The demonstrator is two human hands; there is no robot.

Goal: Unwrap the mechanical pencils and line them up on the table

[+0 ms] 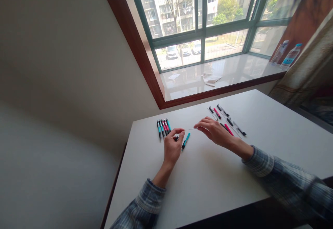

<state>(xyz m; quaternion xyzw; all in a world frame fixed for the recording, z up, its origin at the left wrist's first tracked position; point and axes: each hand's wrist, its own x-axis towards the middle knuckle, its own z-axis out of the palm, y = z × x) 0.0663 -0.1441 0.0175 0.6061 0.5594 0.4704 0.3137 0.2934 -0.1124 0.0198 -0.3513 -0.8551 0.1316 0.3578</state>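
Between the thumb and fingers of my right hand [212, 130] is a thin pen refill [193, 128], pointing left. My left hand [173, 147] faces it, thumb and forefinger pinched around something tiny and pale that I cannot make out. A dark piece [176, 138] shows inside the curl of the left fingers. Just right of that hand, a blue pen barrel with a dark lower part [186, 141] lies on the white table. Several assembled click pens [163, 127], blue and red with black grips, lie in a row behind my left hand.
Beyond my right hand lie loose pen parts: red barrels [229, 129], black pieces with clips [243, 133] and thin refills. The white table [208, 180] meets a windowsill [187, 88] holding crumpled material [211, 79] and plastic bottles [291, 56]. A curtain [299, 69] hangs at the right.
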